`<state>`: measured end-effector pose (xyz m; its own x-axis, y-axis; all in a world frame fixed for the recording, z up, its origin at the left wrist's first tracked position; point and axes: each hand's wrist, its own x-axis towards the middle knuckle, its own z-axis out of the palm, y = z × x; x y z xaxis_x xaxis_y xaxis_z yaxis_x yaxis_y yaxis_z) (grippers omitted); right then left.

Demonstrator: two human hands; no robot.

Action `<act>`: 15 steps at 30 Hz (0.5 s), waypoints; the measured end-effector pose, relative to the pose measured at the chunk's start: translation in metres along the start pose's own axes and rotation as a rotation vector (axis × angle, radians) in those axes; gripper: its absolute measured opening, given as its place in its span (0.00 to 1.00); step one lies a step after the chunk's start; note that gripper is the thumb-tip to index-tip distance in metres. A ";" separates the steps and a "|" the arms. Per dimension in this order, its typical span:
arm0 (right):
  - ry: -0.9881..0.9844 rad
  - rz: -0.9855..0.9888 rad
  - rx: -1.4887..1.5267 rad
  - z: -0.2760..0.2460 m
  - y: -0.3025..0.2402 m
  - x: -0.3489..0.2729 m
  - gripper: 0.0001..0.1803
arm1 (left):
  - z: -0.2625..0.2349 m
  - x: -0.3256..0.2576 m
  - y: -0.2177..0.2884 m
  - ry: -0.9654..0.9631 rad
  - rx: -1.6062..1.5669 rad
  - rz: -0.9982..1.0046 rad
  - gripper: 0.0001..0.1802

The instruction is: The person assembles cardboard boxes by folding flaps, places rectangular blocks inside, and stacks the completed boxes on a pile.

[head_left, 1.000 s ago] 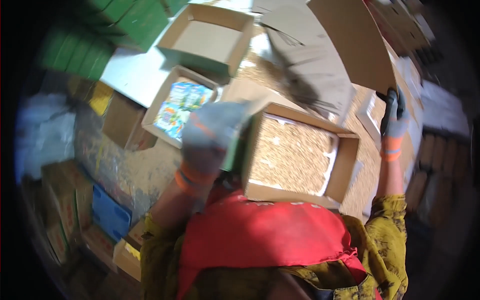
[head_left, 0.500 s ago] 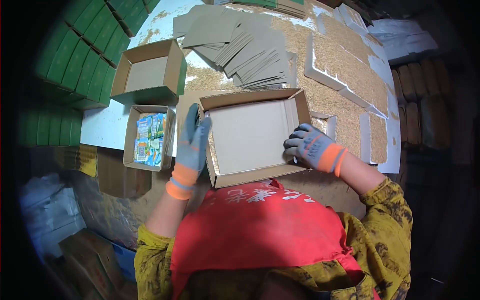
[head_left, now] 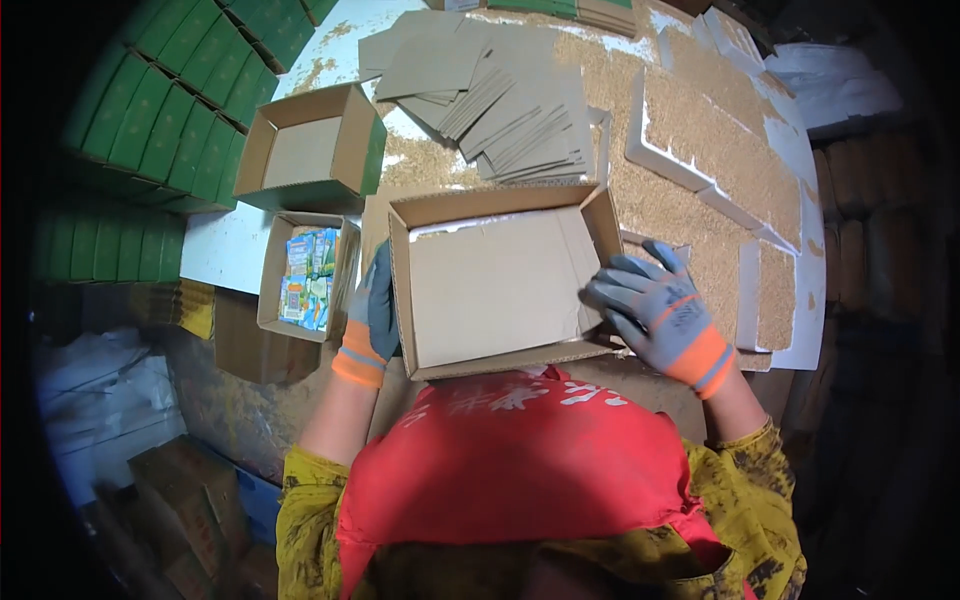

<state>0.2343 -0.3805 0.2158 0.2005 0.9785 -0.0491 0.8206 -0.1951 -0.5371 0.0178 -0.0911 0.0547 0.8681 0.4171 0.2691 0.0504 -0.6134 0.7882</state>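
Note:
In front of me a brown open cardboard box [head_left: 400,285] sits slightly askew at the table's near edge. A flat grey-brown cardboard sheet [head_left: 500,285] lies inside it, slightly turned, with a strip of white and grain showing along the far wall. My left hand [head_left: 376,310], in a grey and orange glove, holds the box's left wall from outside; some fingers are hidden. At the right wall my right hand [head_left: 655,310], gloved alike, has its fingers spread, the tips over the rim by the sheet's right edge.
Left stands a small box of colourful packets [head_left: 308,280], with an open green box [head_left: 310,155] behind it. Grey cardboard sheets [head_left: 520,110] lie fanned at the back. Grain-covered white blocks [head_left: 720,150] are on the right; green boxes [head_left: 150,120] are stacked far left.
The sheet in the box has turned and now shows the strip at the far wall. My left hand has slid down outside the left wall; my right hand has spread its fingers and shifted right.

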 end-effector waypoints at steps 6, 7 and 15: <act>-0.477 0.077 -0.466 0.046 -0.002 0.044 0.16 | -0.006 0.015 0.035 0.002 -0.881 -0.589 0.23; -0.603 0.081 -0.482 0.057 0.008 0.050 0.15 | -0.005 0.014 0.038 -0.024 -0.722 -0.521 0.27; 0.292 0.173 0.596 0.016 0.064 0.002 0.29 | -0.007 -0.022 -0.020 -0.205 0.024 -0.022 0.29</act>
<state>0.2785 -0.3896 0.1684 0.5065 0.8622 0.0083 0.3464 -0.1947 -0.9177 -0.0055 -0.0827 0.0367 0.9488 0.2868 0.1320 0.0799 -0.6224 0.7786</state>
